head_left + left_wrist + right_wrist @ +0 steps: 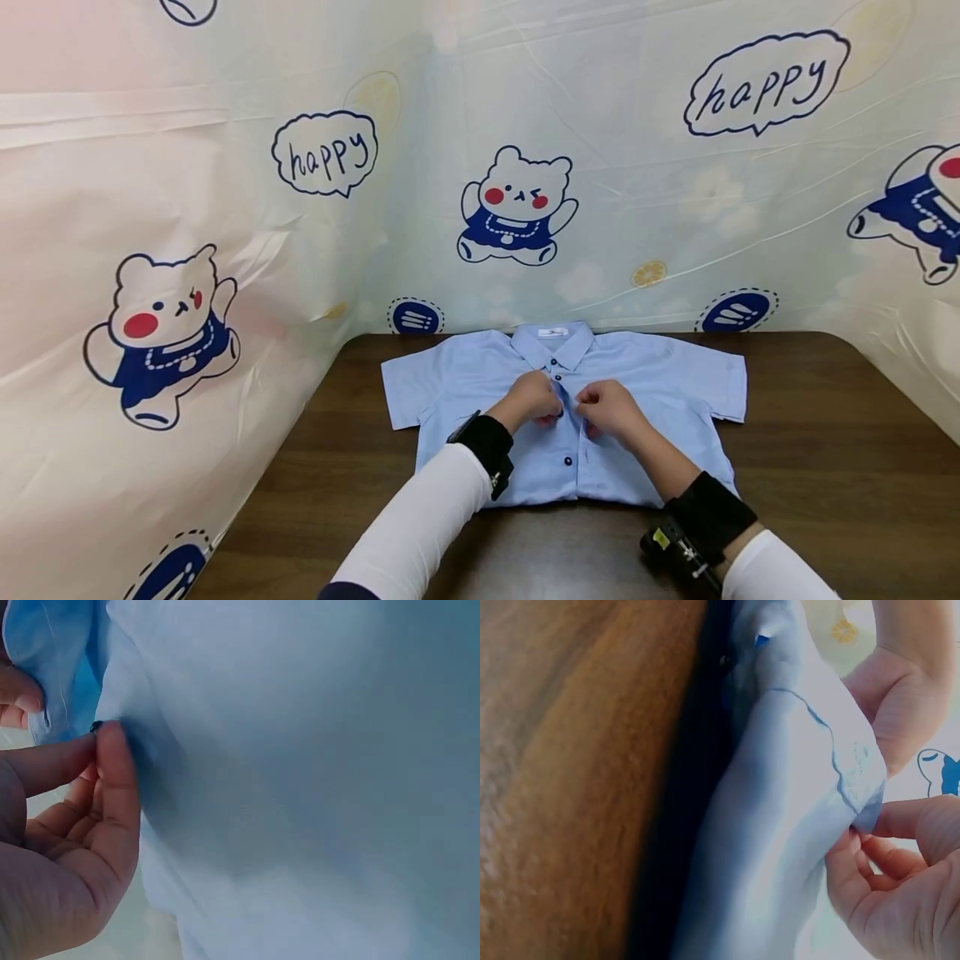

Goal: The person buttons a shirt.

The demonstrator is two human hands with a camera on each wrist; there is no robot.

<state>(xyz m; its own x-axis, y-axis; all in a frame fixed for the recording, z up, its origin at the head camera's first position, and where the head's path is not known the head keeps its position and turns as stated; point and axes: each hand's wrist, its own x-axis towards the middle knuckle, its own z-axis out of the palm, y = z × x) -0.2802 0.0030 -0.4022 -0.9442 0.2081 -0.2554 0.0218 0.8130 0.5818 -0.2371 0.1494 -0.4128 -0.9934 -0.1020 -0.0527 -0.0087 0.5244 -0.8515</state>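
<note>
A light blue short-sleeved shirt (pixel 480 375) lies front up, collar at the far side. Over its front opening, my left hand (pixel 534 398) pinches one front edge between thumb and finger. A small dark button (pixel 96 726) shows right at those fingertips in the left wrist view. My right hand (pixel 611 408) pinches the other front edge (pixel 868 816), lifted a little, and the two edges stand apart between the hands. A slit like a buttonhole (pixel 46 718) shows on that edge. Further down the front, a dark button (pixel 567 461) is visible.
The shirt lies on a dark brown wooden table (pixel 825 442). Behind and to the sides hangs a pale printed cloth (pixel 637 208) with bears and lettering. Each wrist wears a black strap (pixel 487 446) with a small device.
</note>
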